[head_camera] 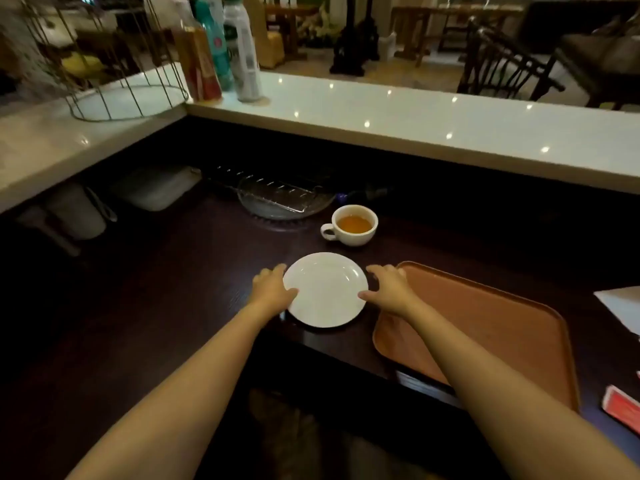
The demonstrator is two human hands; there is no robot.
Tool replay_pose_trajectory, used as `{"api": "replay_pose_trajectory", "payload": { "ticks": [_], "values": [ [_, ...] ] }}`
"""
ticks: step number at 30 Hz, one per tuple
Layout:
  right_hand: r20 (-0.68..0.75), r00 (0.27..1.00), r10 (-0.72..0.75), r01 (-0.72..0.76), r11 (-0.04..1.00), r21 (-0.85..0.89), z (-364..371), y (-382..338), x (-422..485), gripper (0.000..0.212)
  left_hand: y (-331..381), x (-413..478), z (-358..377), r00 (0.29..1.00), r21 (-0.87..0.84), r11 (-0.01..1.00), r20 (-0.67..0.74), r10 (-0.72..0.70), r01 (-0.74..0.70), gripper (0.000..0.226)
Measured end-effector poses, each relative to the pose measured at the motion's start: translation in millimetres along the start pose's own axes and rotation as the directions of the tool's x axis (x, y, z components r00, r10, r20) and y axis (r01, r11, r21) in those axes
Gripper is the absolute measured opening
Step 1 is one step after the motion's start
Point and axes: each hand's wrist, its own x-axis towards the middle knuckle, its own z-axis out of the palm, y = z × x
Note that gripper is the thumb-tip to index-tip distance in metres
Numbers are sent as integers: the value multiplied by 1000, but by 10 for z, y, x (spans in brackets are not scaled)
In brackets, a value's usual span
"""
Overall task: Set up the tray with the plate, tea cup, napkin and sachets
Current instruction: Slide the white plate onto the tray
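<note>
A small white plate (325,289) lies on the dark counter, just left of an orange-brown tray (491,327). My left hand (272,289) touches the plate's left rim, thumb on its edge. My right hand (389,287) touches the right rim, fingers spread over the tray's near-left corner. Whether the plate is lifted I cannot tell. A white tea cup (353,225) filled with amber tea stands behind the plate, handle to the left. A white napkin (621,311) lies at the right edge, and a red sachet pack (621,407) sits below it.
A glass dish (280,199) with a metal rack sits behind the cup. White containers (156,190) stand at the back left under a raised white ledge (415,123), which carries bottles (221,50) and a wire stand (121,64).
</note>
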Motion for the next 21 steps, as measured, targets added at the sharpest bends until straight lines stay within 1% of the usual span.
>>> {"api": "replay_pose_trajectory", "payload": {
  "ticks": [3,6,12,17,21],
  "values": [
    [10,999,-30,31,992,-120,74,-9,212,68,-35,172,89,1000,30,999,3,-14,14,61],
    [59,997,-44,52,986,-157,140,-23,341,69,-70,271,178,1000,57,998,14,-6,5,54],
    [56,998,-39,40,999,-5,194,-40,451,70,-6,346,204,1000,32,999,-11,0,0,43],
    [53,998,-23,24,1000,-4,116,-29,419,67,43,309,203,1000,-6,1000,-24,-3,3,39],
    [-7,999,-36,36,999,31,-24,12,248,64,188,212,181,999,-17,1000,-41,25,-26,38]
  ]
}}
